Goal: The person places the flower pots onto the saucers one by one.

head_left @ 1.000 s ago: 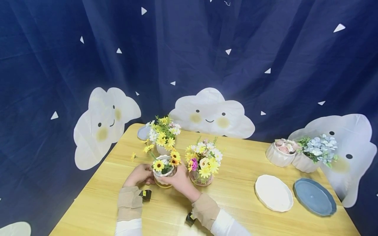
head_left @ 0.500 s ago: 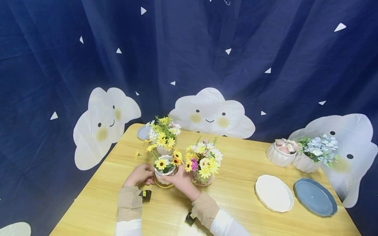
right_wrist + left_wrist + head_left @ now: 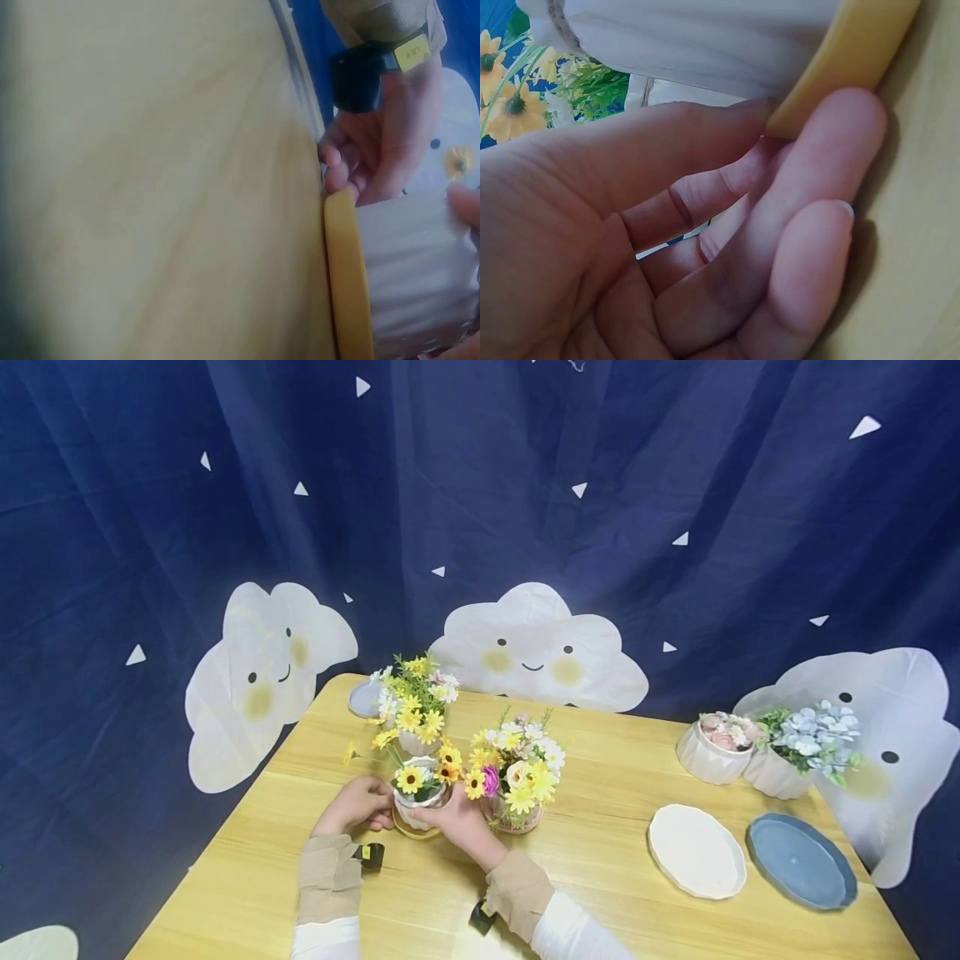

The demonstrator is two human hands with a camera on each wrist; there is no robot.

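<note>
A white ribbed flower pot holds yellow sunflowers and stands in a yellow saucer on the table. My right hand grips the pot from the right side, thumb across its near wall. On the left, my left hand pinches the saucer's edge. Its thumb meets the rim from above in the left wrist view, with a curled finger against the outer wall of the saucer. The right wrist view shows the pot lying flush over the saucer; the right palm is hidden there.
Close on the right stands a mixed-flower pot in a pink saucer; another flower pot is behind. A lavender saucer lies at the back left. Rightward are a white plate, a blue plate and two more pots.
The sunflower pot has shifted slightly right and settled more upright in the yellow saucer, its flowers moving with it. Both hands have kept nearly the same place.
</note>
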